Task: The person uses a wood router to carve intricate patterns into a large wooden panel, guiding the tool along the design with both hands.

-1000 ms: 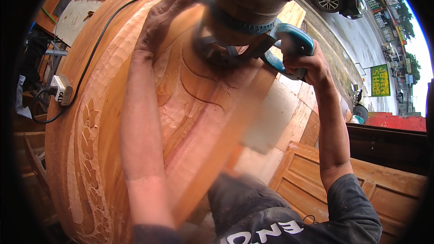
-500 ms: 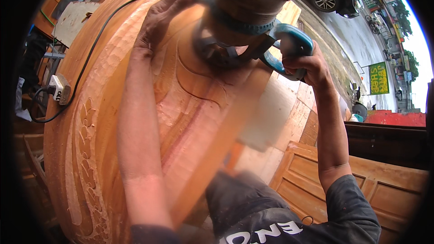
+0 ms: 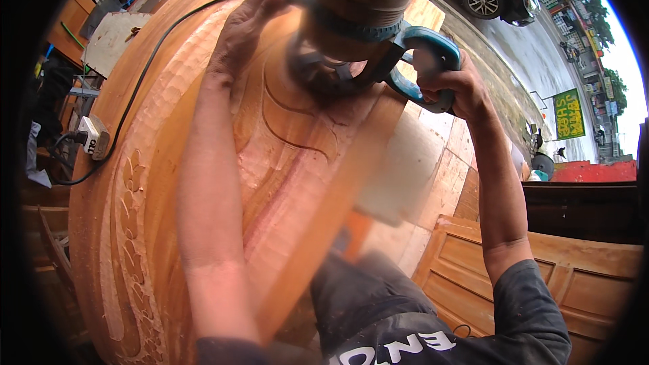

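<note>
A plunge router [image 3: 358, 0] with a grey-brown motor body and teal trim stands on a large carved wooden panel [image 3: 297, 209]. My right hand [image 3: 461, 88] is wrapped round its teal loop handle at the right. My left hand [image 3: 245, 30] is closed on the dark side knob at the router's left, where the fingertips are partly hidden and blurred. Beneath the motor, the dark round base sits beside a curved groove cut in the wood. The bit cannot be made out.
A black cord [image 3: 145, 54] runs along the panel's left side to a white plug and socket [image 3: 93, 136]. A panelled wooden door [image 3: 487, 277] lies at lower right. Beyond are a wet road, a parked dark car [image 3: 483, 0] and a green sign [image 3: 568, 113].
The router's body and loop handle have shifted slightly left and up in view, my right hand moving with them. Both hands keep their hold.
</note>
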Demonstrator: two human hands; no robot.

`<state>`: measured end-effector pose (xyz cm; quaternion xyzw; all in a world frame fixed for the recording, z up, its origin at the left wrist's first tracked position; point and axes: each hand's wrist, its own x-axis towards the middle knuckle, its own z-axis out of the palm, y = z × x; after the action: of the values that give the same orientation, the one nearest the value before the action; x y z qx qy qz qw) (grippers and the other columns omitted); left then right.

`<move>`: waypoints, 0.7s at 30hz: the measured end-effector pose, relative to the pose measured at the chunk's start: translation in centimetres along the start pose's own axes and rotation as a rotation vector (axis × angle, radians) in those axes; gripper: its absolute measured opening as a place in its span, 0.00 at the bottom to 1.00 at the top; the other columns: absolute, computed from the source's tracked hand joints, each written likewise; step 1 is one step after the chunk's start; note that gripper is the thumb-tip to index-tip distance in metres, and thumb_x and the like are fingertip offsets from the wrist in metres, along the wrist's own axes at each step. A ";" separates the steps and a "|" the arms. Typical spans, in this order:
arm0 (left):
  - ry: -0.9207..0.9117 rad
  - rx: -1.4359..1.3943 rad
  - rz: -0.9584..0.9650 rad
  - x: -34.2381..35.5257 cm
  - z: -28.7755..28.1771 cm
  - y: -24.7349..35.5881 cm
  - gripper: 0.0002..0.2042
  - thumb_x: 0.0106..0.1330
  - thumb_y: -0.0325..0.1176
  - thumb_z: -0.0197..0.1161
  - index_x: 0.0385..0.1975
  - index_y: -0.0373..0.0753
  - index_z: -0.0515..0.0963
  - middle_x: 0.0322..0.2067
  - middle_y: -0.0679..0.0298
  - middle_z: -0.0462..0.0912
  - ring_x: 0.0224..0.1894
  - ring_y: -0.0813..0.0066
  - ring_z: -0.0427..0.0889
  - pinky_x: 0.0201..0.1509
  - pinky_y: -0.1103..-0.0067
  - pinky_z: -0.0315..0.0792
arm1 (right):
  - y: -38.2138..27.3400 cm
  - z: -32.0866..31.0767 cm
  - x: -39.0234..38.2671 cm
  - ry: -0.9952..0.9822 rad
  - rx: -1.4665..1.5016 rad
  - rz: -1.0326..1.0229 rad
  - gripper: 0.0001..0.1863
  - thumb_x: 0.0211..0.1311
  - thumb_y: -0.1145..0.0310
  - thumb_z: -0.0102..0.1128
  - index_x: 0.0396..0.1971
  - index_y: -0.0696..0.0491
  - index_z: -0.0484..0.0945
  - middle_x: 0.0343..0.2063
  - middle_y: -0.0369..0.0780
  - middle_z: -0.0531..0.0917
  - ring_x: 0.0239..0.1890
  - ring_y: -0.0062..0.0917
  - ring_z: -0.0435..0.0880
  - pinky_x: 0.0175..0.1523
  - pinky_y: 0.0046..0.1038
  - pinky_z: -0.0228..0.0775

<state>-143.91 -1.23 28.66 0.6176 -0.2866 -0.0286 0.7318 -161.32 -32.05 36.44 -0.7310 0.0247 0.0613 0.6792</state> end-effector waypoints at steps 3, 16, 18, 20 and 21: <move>0.013 -0.007 0.000 -0.2 -0.1 0.1 0.26 0.77 0.49 0.59 0.68 0.40 0.74 0.63 0.64 0.78 0.61 0.72 0.80 0.69 0.72 0.72 | -0.1 0.0 0.5 -0.012 0.014 0.011 0.14 0.43 0.81 0.68 0.33 0.59 0.80 0.21 0.36 0.79 0.18 0.18 0.75 0.26 0.22 0.65; 0.107 -0.066 0.032 -0.1 -0.6 0.6 0.26 0.77 0.50 0.58 0.62 0.35 0.77 0.55 0.59 0.83 0.60 0.68 0.80 0.69 0.71 0.70 | -0.2 0.6 2.3 -0.041 -0.027 0.008 0.14 0.42 0.79 0.69 0.34 0.59 0.80 0.19 0.35 0.79 0.19 0.18 0.76 0.27 0.22 0.66; 0.123 -0.074 0.018 -0.1 -0.2 1.1 0.26 0.77 0.50 0.58 0.62 0.34 0.77 0.54 0.59 0.83 0.59 0.68 0.80 0.69 0.71 0.70 | -0.3 0.5 2.4 -0.045 -0.020 0.015 0.15 0.42 0.79 0.69 0.34 0.60 0.81 0.19 0.35 0.79 0.19 0.18 0.76 0.27 0.22 0.66; 0.134 -0.079 -0.006 -0.2 -0.1 1.5 0.26 0.77 0.50 0.58 0.62 0.34 0.77 0.54 0.58 0.83 0.59 0.68 0.80 0.69 0.70 0.70 | -0.4 0.5 2.5 -0.042 -0.028 0.015 0.15 0.42 0.79 0.69 0.34 0.60 0.81 0.20 0.35 0.79 0.19 0.18 0.76 0.27 0.22 0.67; 0.140 -0.081 -0.007 -0.2 0.0 1.6 0.26 0.77 0.50 0.58 0.61 0.34 0.77 0.53 0.58 0.84 0.58 0.68 0.81 0.68 0.70 0.70 | -0.5 0.6 2.6 -0.043 -0.030 0.013 0.15 0.42 0.79 0.69 0.34 0.60 0.81 0.20 0.35 0.79 0.19 0.18 0.77 0.27 0.22 0.67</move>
<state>-144.60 -0.71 30.07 0.5891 -0.2313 0.0006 0.7743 -158.71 -31.26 36.57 -0.7395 0.0140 0.0816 0.6680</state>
